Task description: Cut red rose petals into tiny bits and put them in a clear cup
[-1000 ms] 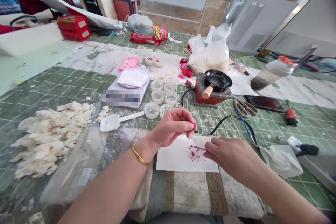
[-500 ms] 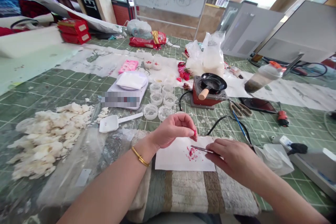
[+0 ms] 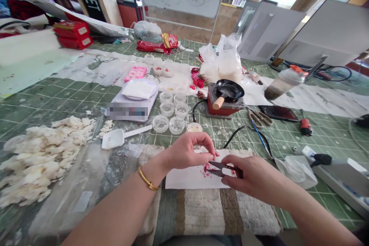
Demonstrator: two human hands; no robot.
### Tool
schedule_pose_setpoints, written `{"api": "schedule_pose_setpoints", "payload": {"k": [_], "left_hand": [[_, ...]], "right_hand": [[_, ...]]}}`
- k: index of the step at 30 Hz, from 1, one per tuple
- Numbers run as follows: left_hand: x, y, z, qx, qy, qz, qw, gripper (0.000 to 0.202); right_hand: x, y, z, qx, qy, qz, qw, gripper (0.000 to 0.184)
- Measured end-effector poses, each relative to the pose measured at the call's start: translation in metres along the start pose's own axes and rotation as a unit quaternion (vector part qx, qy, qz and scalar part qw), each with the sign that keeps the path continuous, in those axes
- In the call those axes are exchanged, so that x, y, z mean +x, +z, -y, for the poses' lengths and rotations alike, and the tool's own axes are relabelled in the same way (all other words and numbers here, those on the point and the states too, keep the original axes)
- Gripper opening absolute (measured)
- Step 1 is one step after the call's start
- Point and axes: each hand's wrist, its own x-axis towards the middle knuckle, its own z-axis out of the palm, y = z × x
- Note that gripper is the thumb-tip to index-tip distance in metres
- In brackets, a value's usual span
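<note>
My left hand (image 3: 188, 150) is pinched shut on a small red petal piece over a white sheet of paper (image 3: 187, 177). My right hand (image 3: 253, 177) grips small thread snips (image 3: 220, 168), their blades pointing left and spread at the petal piece. Red petal scraps (image 3: 206, 170) lie scattered on the paper just under the blades. The paper rests on a striped cloth (image 3: 207, 211) at the table's near edge.
Several small clear cups (image 3: 168, 113), a white scale (image 3: 131, 102), a white scoop (image 3: 115, 138) and a pile of white flakes (image 3: 37, 157) lie to the left. A black pan on a red heater (image 3: 226, 98), scissors (image 3: 259, 117), a phone (image 3: 278, 113) and a bottle (image 3: 284, 81) lie to the right.
My left hand came down from above the paper to the snips. My right hand rose and turned, so the snip blades now open at the petal piece.
</note>
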Motion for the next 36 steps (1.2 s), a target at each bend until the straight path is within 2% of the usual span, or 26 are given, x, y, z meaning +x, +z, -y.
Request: {"api": "schedule_pose_setpoints", "payload": {"k": [4, 8, 12, 15, 19, 23, 29, 36], "left_hand": [[-0.002, 0.007, -0.003, 0.045, 0.058, 0.048, 0.996, 0.003], [0.000, 0.011, 0.001, 0.143, 0.087, 0.095, 0.981, 0.009], [0.001, 0.002, 0.002, 0.204, 0.065, 0.061, 0.975, 0.009], [0.000, -0.002, -0.001, 0.172, 0.047, 0.036, 0.983, 0.006], [-0.001, 0.006, -0.004, 0.070, 0.033, 0.084, 0.993, 0.005], [-0.001, 0.007, -0.001, 0.117, 0.028, 0.119, 0.986, 0.011], [-0.001, -0.005, -0.001, 0.178, 0.035, 0.060, 0.982, 0.007], [0.001, 0.009, 0.004, 0.140, 0.058, 0.099, 0.984, 0.009]], "right_hand": [[-0.001, -0.009, 0.005, 0.067, 0.033, 0.035, 0.997, 0.018], [-0.002, -0.015, 0.007, 0.094, 0.034, 0.053, 0.994, 0.022], [-0.004, -0.015, -0.003, 0.092, 0.024, 0.068, 0.993, 0.019], [-0.004, -0.013, -0.010, 0.093, 0.019, 0.070, 0.993, 0.020], [-0.001, -0.011, -0.011, 0.089, 0.011, 0.059, 0.994, 0.021], [-0.002, -0.014, -0.010, 0.099, 0.008, 0.065, 0.993, 0.020], [-0.006, -0.024, -0.011, 0.105, 0.025, 0.064, 0.992, 0.021], [-0.005, -0.015, -0.015, 0.121, -0.004, 0.067, 0.990, 0.017]]}}
